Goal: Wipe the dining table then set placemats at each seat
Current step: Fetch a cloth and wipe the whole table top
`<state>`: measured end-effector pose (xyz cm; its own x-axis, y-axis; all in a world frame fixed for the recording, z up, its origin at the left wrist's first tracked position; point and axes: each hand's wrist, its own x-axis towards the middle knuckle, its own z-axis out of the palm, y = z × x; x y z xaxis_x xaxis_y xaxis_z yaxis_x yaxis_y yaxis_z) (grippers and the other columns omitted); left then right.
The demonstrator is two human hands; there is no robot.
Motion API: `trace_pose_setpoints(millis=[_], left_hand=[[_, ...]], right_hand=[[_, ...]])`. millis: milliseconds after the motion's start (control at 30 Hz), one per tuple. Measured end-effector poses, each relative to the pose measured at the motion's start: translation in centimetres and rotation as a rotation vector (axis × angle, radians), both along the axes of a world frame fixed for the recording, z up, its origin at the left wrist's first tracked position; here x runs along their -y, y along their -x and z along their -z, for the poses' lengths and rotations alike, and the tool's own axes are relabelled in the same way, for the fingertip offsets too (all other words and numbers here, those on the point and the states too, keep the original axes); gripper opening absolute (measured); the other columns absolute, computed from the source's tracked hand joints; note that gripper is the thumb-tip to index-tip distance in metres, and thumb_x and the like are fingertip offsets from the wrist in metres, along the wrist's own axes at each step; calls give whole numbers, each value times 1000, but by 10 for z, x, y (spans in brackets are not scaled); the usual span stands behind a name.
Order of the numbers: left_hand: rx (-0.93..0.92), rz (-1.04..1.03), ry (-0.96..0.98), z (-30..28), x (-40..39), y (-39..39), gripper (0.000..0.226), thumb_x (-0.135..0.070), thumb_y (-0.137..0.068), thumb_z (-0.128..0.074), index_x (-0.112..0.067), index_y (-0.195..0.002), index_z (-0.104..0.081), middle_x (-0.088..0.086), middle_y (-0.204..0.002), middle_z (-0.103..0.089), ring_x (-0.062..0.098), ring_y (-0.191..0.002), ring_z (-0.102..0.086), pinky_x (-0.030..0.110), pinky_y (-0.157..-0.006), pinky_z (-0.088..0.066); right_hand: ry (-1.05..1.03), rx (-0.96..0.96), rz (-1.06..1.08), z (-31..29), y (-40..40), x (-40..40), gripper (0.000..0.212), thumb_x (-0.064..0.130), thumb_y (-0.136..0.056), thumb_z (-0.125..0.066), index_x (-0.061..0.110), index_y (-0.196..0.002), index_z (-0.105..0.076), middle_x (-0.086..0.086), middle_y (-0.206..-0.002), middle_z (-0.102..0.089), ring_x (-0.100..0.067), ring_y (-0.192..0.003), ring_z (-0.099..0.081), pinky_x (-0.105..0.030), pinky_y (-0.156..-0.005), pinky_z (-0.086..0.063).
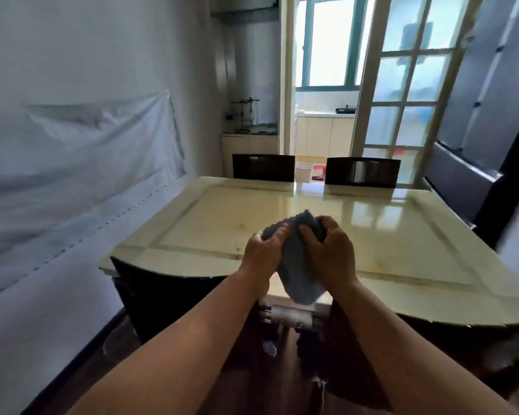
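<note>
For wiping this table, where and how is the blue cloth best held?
The blue cloth is bunched between the left hand and right hand, its lower end hanging free over the table edge. Probably best to gather the bunched top in one palm from above, leaving the loose lower part to spread flat.
</note>
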<state>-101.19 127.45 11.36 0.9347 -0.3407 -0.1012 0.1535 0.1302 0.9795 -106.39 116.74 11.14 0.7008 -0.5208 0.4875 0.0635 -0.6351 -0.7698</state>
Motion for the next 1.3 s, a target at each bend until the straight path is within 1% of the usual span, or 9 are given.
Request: trace_pose_setpoints(millis=[133, 267, 367, 467, 567, 700, 900, 1133, 1300], left_hand=[[57, -145, -14, -5, -11, -64, 22, -20, -85, -64, -11, -103, -57, 12, -104, -64, 22, -90, -62, 37, -79, -52], [123, -271, -78, -6, -17, -128, 21, -5, -84, -61, -13, -102, -55, 6, -97, -62, 12, -82, -58, 20, -71, -50], [158, -306, -129, -2, -30, -162, 19, -4, -84, -60, -14, -100, -59, -1, -91, -63, 7, -80, -58, 14, -65, -48], [168, -340, -227, 6, -49, -184, 16, -5, -84, -60, -15, -96, -60, -2, -89, -63, 12, -84, -59, 18, -68, -48], [220, -397, -381, 14, -70, -203, 15, -9, -81, -64, -17, -93, -60, 1, -91, -64, 16, -85, -59, 28, -78, -52], [299, -388, -582, 20, -96, -217, 12, -14, -82, -65, -15, -93, -62, 0, -89, -63, 14, -82, -59, 25, -77, -49], [369, -355, -779, 22, -119, -240, 15, -21, -84, -63, -11, -96, -64, 5, -94, -67, 20, -88, -61, 29, -83, -50], [445, -252, -868, 21, -156, -297, 16, -23, -86, -60, -12, -97, -64, 7, -99, -69, 18, -87, -59, 25, -78, -48], [430, -186, -899, 42, -211, -353, 17, -24, -87, -60, -11, -98, -65, 7, -99, -69, 15, -84, -57, 23, -74, -45]], right_hand=[[-36, 4, -81, 7, -76, -3, 16, 27, -86, -63, 13, -94, -59, 1, -77, -57, -16, -69, -52, -23, -60, -33], [-116, -30, -148, 12, -148, 1, 26, 30, -85, -65, 16, -105, -54, 5, -79, -55, -9, -67, -52, -14, -57, -36], [-107, -83, -205, 17, -194, -7, 27, 35, -86, -63, 18, -105, -55, 2, -84, -58, -16, -75, -57, -23, -62, -43], [-48, -144, -253, 27, -224, -22, 25, 36, -86, -61, 16, -101, -59, -1, -87, -60, -19, -78, -56, -27, -64, -41], [-38, -203, -311, 35, -247, -37, 24, 34, -85, -61, 15, -100, -61, -2, -87, -61, -21, -79, -56, -30, -67, -42], [18, -262, -383, 40, -267, -54, 16, 33, -86, -61, 17, -90, -62, -3, -80, -61, -23, -74, -56, -33, -65, -44], [120, -355, -392, 44, -298, -64, 25, 43, -86, -56, 22, -75, -53, 6, -62, -51, -15, -58, -47, -26, -49, -28], [122, -369, -371, 53, -352, -93, 26, 48, -87, -54, 23, -81, -55, 4, -68, -53, -12, -62, -49, -25, -51, -33], [11, -415, -358, 71, -404, -144, 24, 52, -86, -54, 27, -86, -55, 4, -75, -59, -13, -68, -57, -25, -52, -40]])
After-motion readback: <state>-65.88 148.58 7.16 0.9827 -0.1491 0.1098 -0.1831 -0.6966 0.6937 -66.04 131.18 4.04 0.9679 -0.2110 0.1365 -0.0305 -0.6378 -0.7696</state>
